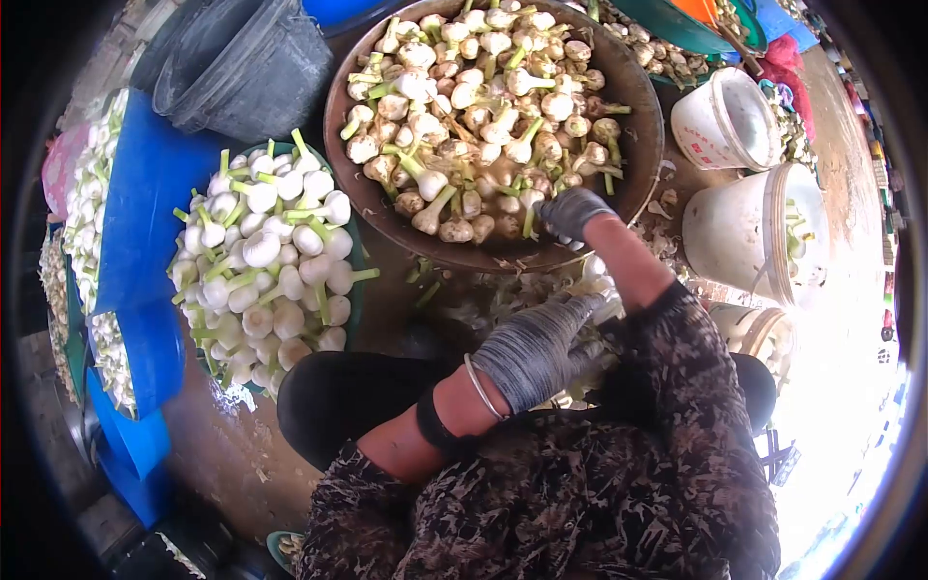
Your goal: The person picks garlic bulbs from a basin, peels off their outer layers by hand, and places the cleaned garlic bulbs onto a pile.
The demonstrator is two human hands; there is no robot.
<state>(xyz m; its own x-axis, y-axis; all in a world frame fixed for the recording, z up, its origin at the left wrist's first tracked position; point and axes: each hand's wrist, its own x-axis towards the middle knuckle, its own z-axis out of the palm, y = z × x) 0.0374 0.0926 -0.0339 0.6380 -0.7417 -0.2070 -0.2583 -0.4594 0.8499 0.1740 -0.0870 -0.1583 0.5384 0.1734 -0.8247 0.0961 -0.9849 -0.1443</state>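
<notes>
A wide rusty basin (340,179) holds many soil-stained garlic bulbs (476,118) with short green stems, some in brown water. My right hand (572,213), in a grey glove, reaches over its near rim, fingers curled against a garlic bulb (531,198). Lower down, in front of my body, my left hand (534,356) is wrapped in grey and wears a bangle at the wrist. Its fingers are bent, and what lies in them is hidden. Pale peelings (503,298) lie under both hands. To the left, clean white garlic bulbs (263,253) are heaped in a green-rimmed tub (354,280).
Dark buckets (256,72) stand behind the tub. At the right are white buckets (730,232), one with garlic stems inside. Blue tubs (155,213) with more white garlic line the left side. A green basin (667,29) sits at the back right.
</notes>
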